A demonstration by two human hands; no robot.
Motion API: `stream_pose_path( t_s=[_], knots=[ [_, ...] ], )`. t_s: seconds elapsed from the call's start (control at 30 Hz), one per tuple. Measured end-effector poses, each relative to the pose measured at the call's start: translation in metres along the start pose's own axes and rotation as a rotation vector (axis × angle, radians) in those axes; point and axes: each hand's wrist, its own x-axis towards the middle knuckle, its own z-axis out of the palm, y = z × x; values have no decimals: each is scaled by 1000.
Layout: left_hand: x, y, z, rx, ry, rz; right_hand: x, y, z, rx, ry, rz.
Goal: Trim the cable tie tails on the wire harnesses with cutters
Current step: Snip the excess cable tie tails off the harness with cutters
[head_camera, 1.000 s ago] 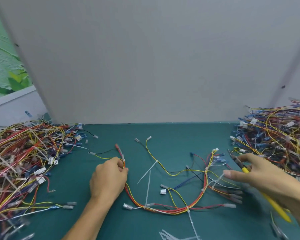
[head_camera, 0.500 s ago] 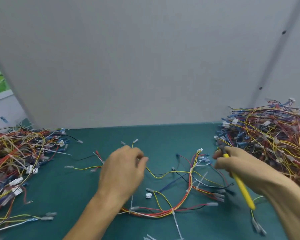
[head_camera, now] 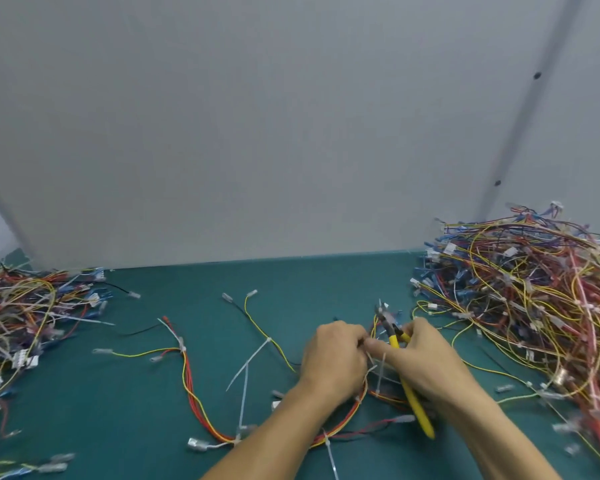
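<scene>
A wire harness (head_camera: pixel 201 403) of red, orange and yellow wires lies spread on the green table, with long white cable tie tails (head_camera: pixel 246 365) sticking out of it. My left hand (head_camera: pixel 333 358) grips the harness wires near its right branch. Just to its right, my right hand (head_camera: pixel 426 355) holds the yellow-handled cutters (head_camera: pixel 407 386), whose dark jaws point up and away at about the harness's upper right end. Another white tie tail (head_camera: pixel 380 374) stands between the two hands. Both hands nearly touch.
A big heap of harnesses (head_camera: pixel 534 296) fills the right side of the table. A second heap (head_camera: pixel 25 313) lies at the left edge. A grey partition wall (head_camera: pixel 291 133) closes the back. Loose connectors and cut tie ends lie near the front edge.
My left hand has moved right from the harness's left branch to its right branch. My right hand with the cutters has come in to meet it. The camera has turned right.
</scene>
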Motion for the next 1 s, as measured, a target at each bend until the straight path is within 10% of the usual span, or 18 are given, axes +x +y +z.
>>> stream_pose_path(
  t_s=[0.5, 1.0],
  knots=[
    [-36, -31, -9, -345, 134, -12, -22, 17, -20, -462, -307, -492],
    [-23, -35, -7, -490, 83, -94, -22, 24, -23, -880, -47, -543]
  ],
)
